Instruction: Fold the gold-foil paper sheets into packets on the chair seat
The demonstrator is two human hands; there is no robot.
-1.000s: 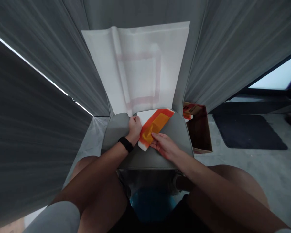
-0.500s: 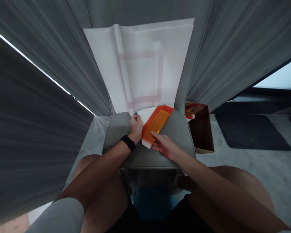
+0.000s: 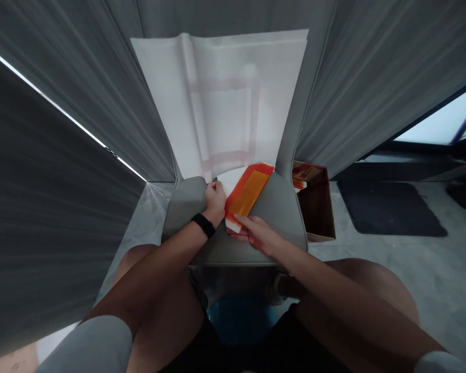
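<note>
An orange and white paper piece (image 3: 238, 189) lies slantwise over the grey chair seat (image 3: 279, 228), with a shiny amber strip (image 3: 252, 191) on its orange part. My right hand (image 3: 254, 231) pinches its lower end, thumb on top and fingers beneath. At the paper's left edge is my left hand (image 3: 215, 198), its fingers curled closed; whatever they hold is too small to make out. A black band circles the left wrist.
A large white sheet (image 3: 229, 103) leans against the chair's backrest. To the right of the chair stands an open cardboard box (image 3: 318, 202) with orange and white pieces inside. Beyond it lies a dark mat (image 3: 390, 207). Grey curtains hang on both sides.
My right hand has slid down and left along the paper to its lower end, and its fingers now reach further under it. The whole view has shifted slightly.
</note>
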